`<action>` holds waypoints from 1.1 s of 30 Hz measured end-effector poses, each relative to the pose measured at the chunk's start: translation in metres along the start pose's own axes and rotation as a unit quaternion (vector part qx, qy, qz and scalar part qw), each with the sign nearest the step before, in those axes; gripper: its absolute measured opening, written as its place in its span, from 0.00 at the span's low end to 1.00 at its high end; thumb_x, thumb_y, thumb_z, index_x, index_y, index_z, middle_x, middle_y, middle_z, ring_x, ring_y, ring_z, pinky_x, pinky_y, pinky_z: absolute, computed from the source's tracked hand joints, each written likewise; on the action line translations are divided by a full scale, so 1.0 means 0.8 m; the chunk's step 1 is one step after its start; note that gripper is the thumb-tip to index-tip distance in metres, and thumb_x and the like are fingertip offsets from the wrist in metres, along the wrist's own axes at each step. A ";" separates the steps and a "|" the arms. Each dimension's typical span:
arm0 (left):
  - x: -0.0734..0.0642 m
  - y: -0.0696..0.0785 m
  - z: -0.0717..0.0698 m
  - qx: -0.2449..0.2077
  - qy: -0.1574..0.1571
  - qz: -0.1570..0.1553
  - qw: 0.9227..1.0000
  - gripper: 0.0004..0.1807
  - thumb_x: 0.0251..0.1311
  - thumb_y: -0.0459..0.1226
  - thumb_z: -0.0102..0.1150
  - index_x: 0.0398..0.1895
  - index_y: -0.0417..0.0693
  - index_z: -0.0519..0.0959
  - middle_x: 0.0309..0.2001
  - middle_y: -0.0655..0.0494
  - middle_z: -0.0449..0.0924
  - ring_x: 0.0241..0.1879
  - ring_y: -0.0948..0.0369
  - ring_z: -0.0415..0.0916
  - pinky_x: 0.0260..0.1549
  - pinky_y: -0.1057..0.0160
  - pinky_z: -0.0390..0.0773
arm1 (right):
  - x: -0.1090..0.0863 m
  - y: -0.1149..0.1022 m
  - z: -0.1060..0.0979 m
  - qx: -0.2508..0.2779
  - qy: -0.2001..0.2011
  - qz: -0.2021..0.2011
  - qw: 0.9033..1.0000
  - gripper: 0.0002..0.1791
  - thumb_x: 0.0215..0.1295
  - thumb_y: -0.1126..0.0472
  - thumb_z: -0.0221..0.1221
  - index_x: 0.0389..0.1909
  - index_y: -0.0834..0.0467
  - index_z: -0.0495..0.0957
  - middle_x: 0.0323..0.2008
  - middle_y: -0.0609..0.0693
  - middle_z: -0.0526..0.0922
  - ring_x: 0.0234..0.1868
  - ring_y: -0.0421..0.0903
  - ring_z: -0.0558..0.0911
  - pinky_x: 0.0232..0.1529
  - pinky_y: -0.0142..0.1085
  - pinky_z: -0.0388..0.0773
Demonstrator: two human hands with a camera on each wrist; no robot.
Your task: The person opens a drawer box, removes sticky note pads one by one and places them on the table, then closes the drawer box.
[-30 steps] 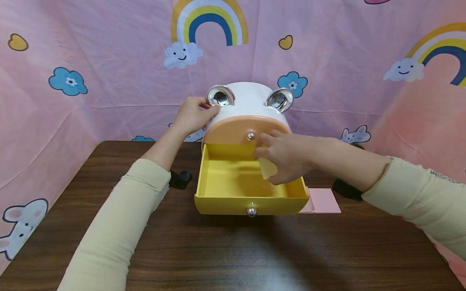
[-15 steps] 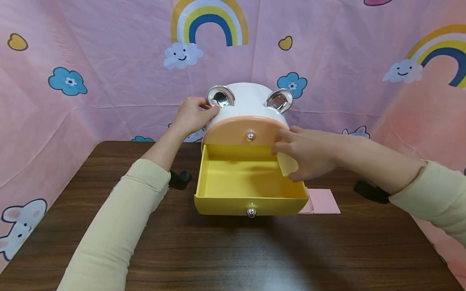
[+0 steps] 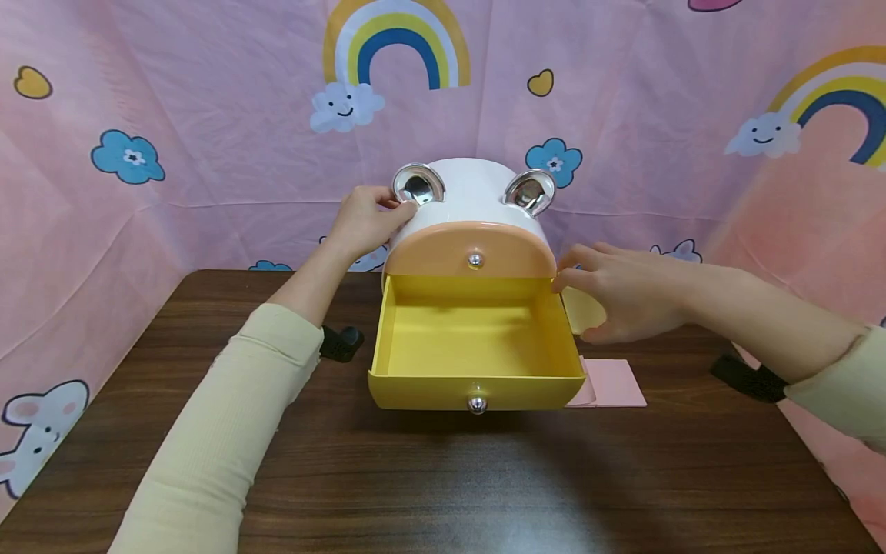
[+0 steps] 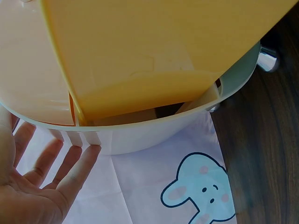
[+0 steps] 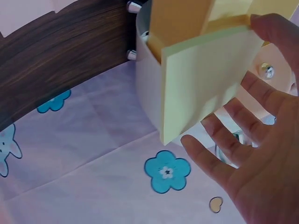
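Observation:
A white storage box (image 3: 477, 188) with silver ears stands on the table, its peach upper drawer (image 3: 436, 250) closed. Below that, the yellow drawer (image 3: 477, 391) is pulled out, with nothing lying in it. My left hand (image 3: 367, 223) rests on the box's left side by the ear; in the left wrist view its fingertips touch the white wall (image 4: 135, 140). Just beyond the yellow drawer's right side, my right hand (image 3: 633, 296) holds a pale yellow sticky note pad (image 5: 205, 79) by its edges, thumb on one edge and fingers at the opposite one.
Pink sticky note pads (image 3: 619, 382) lie on the brown wooden table (image 3: 415, 477), right of the drawer and partly hidden by it. A pink printed cloth (image 3: 249, 92) hangs behind and at both sides.
My right hand has moved right with the yellow sticky note pad, from over the open drawer to outside its right wall. The left hand has stayed in place.

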State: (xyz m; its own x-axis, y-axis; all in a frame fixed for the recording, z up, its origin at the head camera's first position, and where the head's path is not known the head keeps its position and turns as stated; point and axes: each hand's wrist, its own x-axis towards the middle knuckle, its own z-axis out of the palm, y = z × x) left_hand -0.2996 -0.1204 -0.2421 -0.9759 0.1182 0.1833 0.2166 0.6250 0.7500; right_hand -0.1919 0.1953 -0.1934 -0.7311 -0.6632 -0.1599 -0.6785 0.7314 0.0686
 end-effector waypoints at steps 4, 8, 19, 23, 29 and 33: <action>-0.001 0.000 -0.001 0.004 0.000 -0.002 1.000 0.17 0.60 0.47 0.53 0.37 0.43 0.79 0.44 0.46 0.79 0.27 0.50 0.79 0.18 0.67 0.75 | -0.009 0.008 0.005 -0.001 0.007 -0.003 1.000 0.28 0.45 0.51 0.68 0.51 0.48 0.73 0.55 0.49 0.68 0.53 0.52 0.71 0.43 0.49 0.78; -0.002 0.000 -0.001 0.005 -0.001 -0.005 1.000 0.17 0.60 0.48 0.53 0.37 0.43 0.79 0.44 0.47 0.78 0.27 0.51 0.79 0.19 0.67 0.74 | -0.017 0.016 0.010 0.003 0.021 -0.005 1.000 0.28 0.44 0.52 0.69 0.50 0.48 0.74 0.54 0.49 0.69 0.50 0.53 0.72 0.39 0.46 0.79; -0.001 0.000 -0.002 0.006 -0.003 -0.006 1.000 0.17 0.60 0.48 0.53 0.38 0.43 0.79 0.43 0.47 0.78 0.26 0.51 0.78 0.17 0.67 0.73 | -0.030 0.033 0.033 0.016 0.030 0.002 0.999 0.30 0.42 0.53 0.70 0.50 0.49 0.74 0.53 0.48 0.69 0.48 0.52 0.71 0.33 0.42 0.79; -0.002 0.000 -0.002 0.008 0.000 -0.002 1.000 0.17 0.60 0.48 0.53 0.37 0.42 0.79 0.43 0.47 0.78 0.26 0.52 0.78 0.18 0.68 0.74 | -0.034 0.036 0.045 0.027 0.026 0.017 0.999 0.31 0.41 0.54 0.71 0.50 0.48 0.74 0.52 0.48 0.69 0.48 0.51 0.71 0.32 0.41 0.80; -0.002 0.000 -0.002 0.010 -0.004 0.002 1.000 0.17 0.60 0.48 0.53 0.38 0.44 0.79 0.44 0.48 0.78 0.22 0.56 0.77 0.17 0.66 0.74 | -0.040 0.044 0.066 0.030 0.021 0.035 0.999 0.31 0.40 0.54 0.72 0.50 0.48 0.74 0.53 0.49 0.69 0.50 0.52 0.72 0.38 0.47 0.80; -0.002 0.001 -0.002 0.006 -0.007 0.000 1.000 0.17 0.60 0.48 0.53 0.39 0.43 0.80 0.45 0.47 0.78 0.27 0.52 0.79 0.18 0.67 0.74 | -0.045 0.051 0.080 0.038 0.028 0.032 0.998 0.31 0.41 0.54 0.71 0.50 0.50 0.74 0.53 0.50 0.70 0.50 0.52 0.72 0.40 0.46 0.80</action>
State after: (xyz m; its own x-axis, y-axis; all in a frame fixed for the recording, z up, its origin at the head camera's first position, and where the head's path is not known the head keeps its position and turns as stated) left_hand -0.2982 -0.1211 -0.2410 -0.9764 0.1277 0.1742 0.2155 0.6340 0.7427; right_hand -0.1888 0.2594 -0.2475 -0.7775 -0.6204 -0.1029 -0.6237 0.7816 0.0010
